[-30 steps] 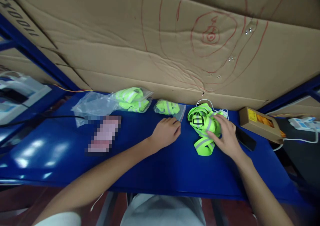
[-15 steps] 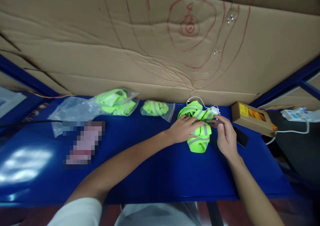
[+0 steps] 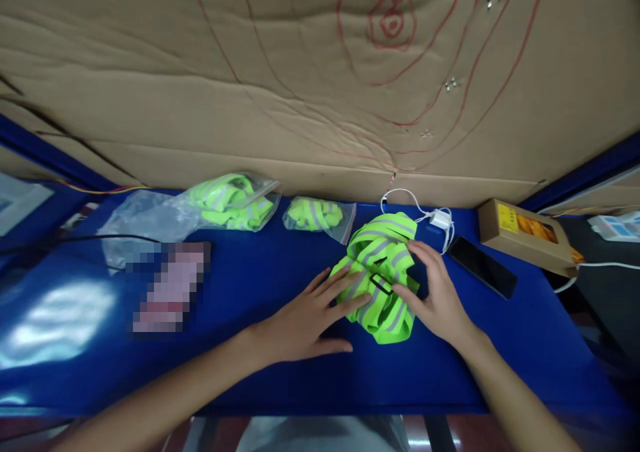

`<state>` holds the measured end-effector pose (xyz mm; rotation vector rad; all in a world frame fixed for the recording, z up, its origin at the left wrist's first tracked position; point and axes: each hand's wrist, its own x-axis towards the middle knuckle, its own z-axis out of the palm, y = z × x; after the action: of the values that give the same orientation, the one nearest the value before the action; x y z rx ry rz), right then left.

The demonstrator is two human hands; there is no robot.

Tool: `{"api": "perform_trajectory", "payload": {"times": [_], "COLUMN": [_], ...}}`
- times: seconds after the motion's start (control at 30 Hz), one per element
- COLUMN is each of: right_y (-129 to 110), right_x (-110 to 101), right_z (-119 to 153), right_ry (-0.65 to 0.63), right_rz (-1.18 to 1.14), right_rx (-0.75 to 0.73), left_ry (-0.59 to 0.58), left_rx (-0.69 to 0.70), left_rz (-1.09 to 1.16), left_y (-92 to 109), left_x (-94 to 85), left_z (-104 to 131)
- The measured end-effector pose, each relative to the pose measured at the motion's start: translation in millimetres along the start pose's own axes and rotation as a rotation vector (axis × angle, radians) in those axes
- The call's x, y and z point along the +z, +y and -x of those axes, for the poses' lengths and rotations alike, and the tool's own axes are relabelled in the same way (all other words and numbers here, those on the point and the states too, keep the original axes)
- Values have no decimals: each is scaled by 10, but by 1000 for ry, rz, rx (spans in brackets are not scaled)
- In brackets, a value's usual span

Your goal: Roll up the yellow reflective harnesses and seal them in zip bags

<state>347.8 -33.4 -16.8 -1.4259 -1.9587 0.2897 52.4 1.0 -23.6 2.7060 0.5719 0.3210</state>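
A loose heap of neon yellow-green reflective straps [image 3: 385,249] with grey stripes lies on the blue table. A black plastic buckle [image 3: 381,283] rests on top of the heap. My left hand [image 3: 320,312] lies along its left side, fingers spread and touching the straps, thumb stretched out toward the table. At the right edge is my right hand [image 3: 440,299], thumb and fingers apart, the thumb close to the buckle and the fingertips against the upper straps. Neither hand grips the fabric.
Behind, a bagged strap bundle [image 3: 315,215] sits beside a larger bag of straps [image 3: 235,202] and crumpled clear plastic [image 3: 145,222]. To the right are a black phone [image 3: 483,265], a white charger [image 3: 440,219] and a cardboard box [image 3: 525,232]. A blurred pink item [image 3: 173,285] lies left.
The strap heap has come nearer and spread out, with its black buckle now showing. Both hands have moved back toward me; the left has shifted left. The phone is now fully visible.
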Motion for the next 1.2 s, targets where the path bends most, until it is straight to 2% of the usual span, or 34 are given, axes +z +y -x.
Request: {"api": "perform_trajectory", "payload": {"times": [0.07, 0.13, 0.2, 0.27, 0.33, 0.43, 0.5, 0.57, 0.67, 0.8, 0.87, 0.97, 1.07, 1.13, 1.2], "right_y": [13, 42, 63, 58, 29, -15, -26, -33, -65, -142, -166, -161, -117, -84, -64], "right_x": [80, 132, 159, 179, 205, 251, 267, 258, 201, 123, 114, 141, 177, 179, 157], "right_z": [7, 8, 2, -9, -18, -16, -2, 15, 40, 51, 45, 38, 48, 59, 62], "right_ry": [-7, -36, -59, -71, -84, -130, -126, -100, -98, -139, -177, -272, -289, -236, -149], "right_rz": [-12, -33, -66, -59, 4, 117, 158, 170, 117, -60, -68, 37, 128, 126, 72], "right_rx": [49, 102, 135, 138, 108, 39, 18, -3, -97, -178, -186, -202, -208, -218, -222], "left_ry": [16, 87, 152, 161, 110, -27, -108, -127, -43, 196, 275, 268, 162, 57, 34], "left_rx": [7, 0, -39, -91, -112, -65, -40, -37, 6, 217, 308, 310, 253, 215, 150], "left_rz": [9, 33, 77, 96, 64, 34, 36, 17, -111, -415, -478, -458, -355, -240, -158], "left_y": [-2, -10, -16, -18, -19, -2, 46, 139, 334, 553, 612, 660, 690, 707, 717], "left_x": [9, 9, -29, -111, -209, -298, -292, -253, -182, -45, 51, 168, 183, 148, 111], "left_z": [105, 148, 145, 114, 71, 9, -23, -46, -59, -11, 56, 242, 514, 683, 777]}}
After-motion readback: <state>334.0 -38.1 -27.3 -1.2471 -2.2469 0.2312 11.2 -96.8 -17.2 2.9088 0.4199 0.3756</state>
